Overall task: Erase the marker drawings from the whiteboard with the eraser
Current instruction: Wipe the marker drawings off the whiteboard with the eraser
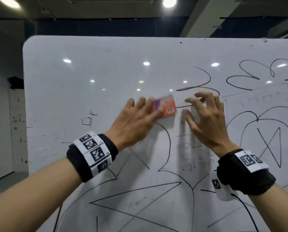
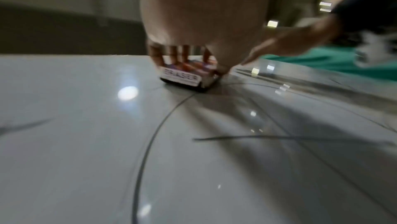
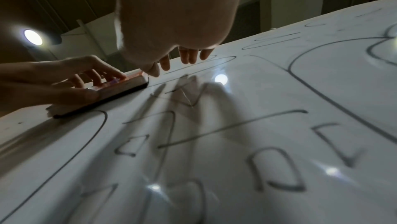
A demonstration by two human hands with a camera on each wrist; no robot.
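1. Eraser (image 1: 165, 106) pressed flat on the whiteboard (image 1: 89, 72), near the board's middle, its dark felt face against the surface and an orange-and-purple label facing out.
2. My left hand (image 1: 136, 121) holds the eraser down, fingers (image 3: 101, 75) laid across its top and thumb along its lower edge; the word ERASER shows on its end in the left wrist view.
3. My right hand (image 1: 205, 118) hovers just right of the eraser, fingers (image 3: 189, 56) spread and lightly curled, holding nothing; whether the tips touch the board I cannot tell.
4. Black marker drawings (image 1: 265, 136) cover the board right of and below the eraser; left of it, only faint traces and small marks show.
5. Both my wrists carry black bands (image 1: 89, 158) with printed square markers.
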